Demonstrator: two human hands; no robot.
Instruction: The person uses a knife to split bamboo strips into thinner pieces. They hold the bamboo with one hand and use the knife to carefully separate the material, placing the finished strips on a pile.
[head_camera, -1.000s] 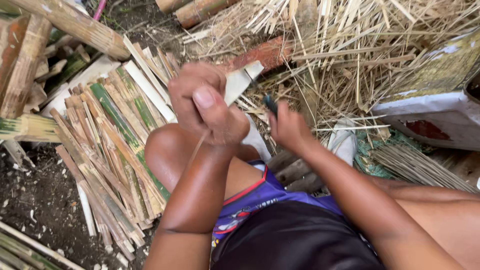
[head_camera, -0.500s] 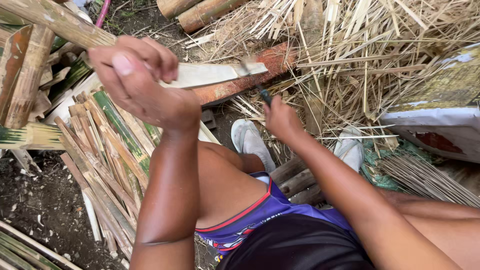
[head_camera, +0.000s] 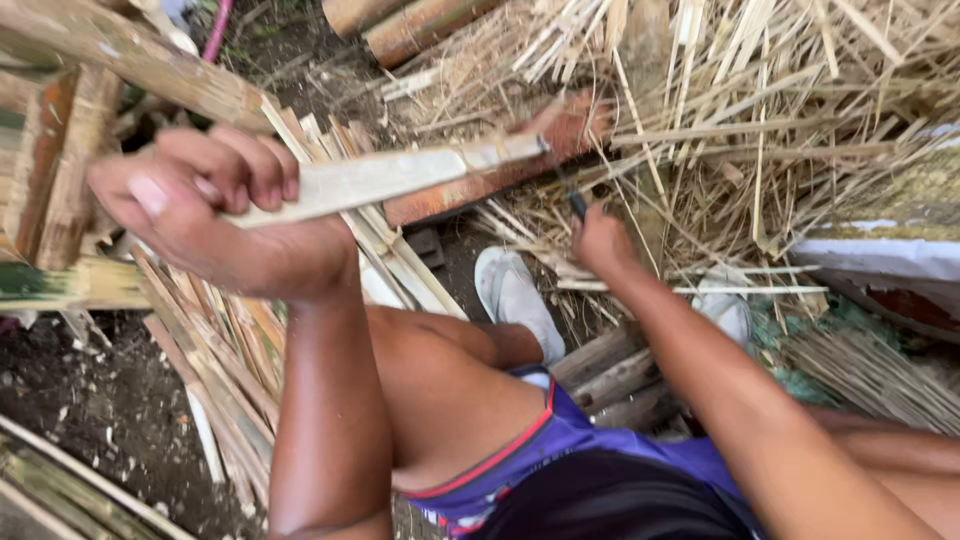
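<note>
My left hand (head_camera: 215, 215) is raised at the left and grips one end of a pale, flat bamboo strip (head_camera: 390, 175) that runs level toward the right. My right hand (head_camera: 600, 240) is closed around the dark handle of a knife (head_camera: 572, 195), whose blade meets the strip's far end near a reddish bamboo piece (head_camera: 480, 185). The blade itself is blurred. My bare knees and purple shorts fill the bottom of the view.
A stack of split bamboo strips (head_camera: 215, 340) lies on the dirt at the left. A large heap of thin bamboo slivers (head_camera: 760, 110) covers the upper right. Two white sandals (head_camera: 515, 295) sit below. Thick bamboo poles (head_camera: 410, 25) lie at the top.
My left hand has lifted and moved left, drawing the bamboo strip out longer. My right hand with the knife has stayed near the strip's far end.
</note>
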